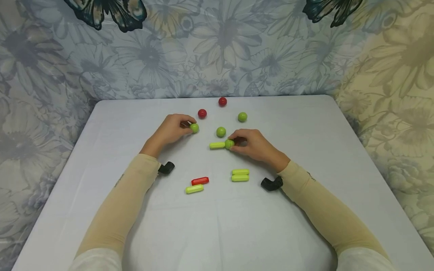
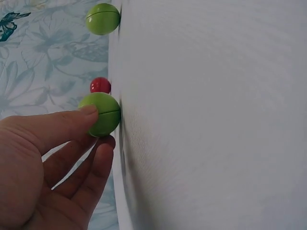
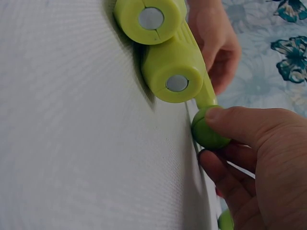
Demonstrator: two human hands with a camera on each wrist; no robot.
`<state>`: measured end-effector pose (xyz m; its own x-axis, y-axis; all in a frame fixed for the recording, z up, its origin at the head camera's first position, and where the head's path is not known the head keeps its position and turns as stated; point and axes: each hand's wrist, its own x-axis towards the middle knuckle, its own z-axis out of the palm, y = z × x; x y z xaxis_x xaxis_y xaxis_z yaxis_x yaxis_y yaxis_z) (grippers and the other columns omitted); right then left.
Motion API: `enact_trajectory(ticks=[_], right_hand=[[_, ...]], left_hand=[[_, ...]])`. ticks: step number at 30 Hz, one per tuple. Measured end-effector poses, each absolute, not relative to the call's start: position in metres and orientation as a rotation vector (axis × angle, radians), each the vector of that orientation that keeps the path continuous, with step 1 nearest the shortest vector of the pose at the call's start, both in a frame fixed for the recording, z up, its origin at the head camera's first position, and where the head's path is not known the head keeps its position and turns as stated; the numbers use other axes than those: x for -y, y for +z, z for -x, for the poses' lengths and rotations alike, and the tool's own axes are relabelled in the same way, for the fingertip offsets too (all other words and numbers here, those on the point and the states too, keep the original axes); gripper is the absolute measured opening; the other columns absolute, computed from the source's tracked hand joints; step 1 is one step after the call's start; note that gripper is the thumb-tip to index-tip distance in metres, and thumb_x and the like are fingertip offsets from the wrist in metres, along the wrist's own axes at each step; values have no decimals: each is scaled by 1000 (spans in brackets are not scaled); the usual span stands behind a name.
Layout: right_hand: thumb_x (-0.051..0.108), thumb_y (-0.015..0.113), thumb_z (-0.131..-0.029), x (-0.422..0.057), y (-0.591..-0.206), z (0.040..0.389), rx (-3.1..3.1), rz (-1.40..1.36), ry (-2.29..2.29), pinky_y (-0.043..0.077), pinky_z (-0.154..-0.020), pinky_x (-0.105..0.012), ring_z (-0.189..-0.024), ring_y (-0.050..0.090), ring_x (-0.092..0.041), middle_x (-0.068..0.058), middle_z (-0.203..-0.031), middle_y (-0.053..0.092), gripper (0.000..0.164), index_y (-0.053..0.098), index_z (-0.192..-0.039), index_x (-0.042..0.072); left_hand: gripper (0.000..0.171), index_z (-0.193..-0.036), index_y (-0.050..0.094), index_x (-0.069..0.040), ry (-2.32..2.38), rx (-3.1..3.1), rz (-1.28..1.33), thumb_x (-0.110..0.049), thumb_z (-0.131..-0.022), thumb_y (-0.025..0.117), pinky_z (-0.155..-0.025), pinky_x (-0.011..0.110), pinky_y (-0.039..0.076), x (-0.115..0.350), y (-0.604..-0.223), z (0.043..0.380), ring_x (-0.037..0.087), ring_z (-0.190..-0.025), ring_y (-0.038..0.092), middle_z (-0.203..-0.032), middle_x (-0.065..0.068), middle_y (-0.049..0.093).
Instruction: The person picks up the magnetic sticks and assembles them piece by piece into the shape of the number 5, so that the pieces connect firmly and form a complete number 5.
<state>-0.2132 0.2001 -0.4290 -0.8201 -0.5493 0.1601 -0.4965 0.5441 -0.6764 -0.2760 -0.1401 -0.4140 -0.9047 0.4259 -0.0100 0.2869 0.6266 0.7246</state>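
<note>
On the white table, my left hand pinches a green ball between thumb and fingers; the left wrist view shows the seam around this ball. My right hand pinches another green ball, which meets the right end of a ribbed yellow-green rod pointing toward the left. Just behind that rod lies a loose green ball. In the right wrist view, thumb and fingers grip the ball, and two nearer yellow-green rods show round silver end discs.
Farther back are two red balls, one nearer and one at the far edge, plus a green ball. Closer in lie a red rod touching a yellow-green rod, and a side-by-side yellow-green pair. Black wrist mounts jut inward.
</note>
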Motion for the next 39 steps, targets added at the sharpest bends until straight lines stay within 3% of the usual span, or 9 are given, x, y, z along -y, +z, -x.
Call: enact_trajectory(ticks=[23,39], right_hand=[[8,88,-93,-202,-431,214,-2690,937,-1152,57,-92,-38,-97,68,-15,3,-109,75,28,77,-119,10],[9,88,-93,-201,-433,216,-2701,905,-1127,57,-93,-38,-98,69,-15,2,-110,75,28,77,-120,10]], left_hand=[[30,-126,78,-8,1089,-2717,-572,-13,-96,84,-95,41,53,137,-410,270,24,-104,66,-114,7,73],[30,-125,79,-9,1165,-2670,-652,-13,-96,84,-93,40,52,137,-390,242,22,-101,67,-112,4,74]])
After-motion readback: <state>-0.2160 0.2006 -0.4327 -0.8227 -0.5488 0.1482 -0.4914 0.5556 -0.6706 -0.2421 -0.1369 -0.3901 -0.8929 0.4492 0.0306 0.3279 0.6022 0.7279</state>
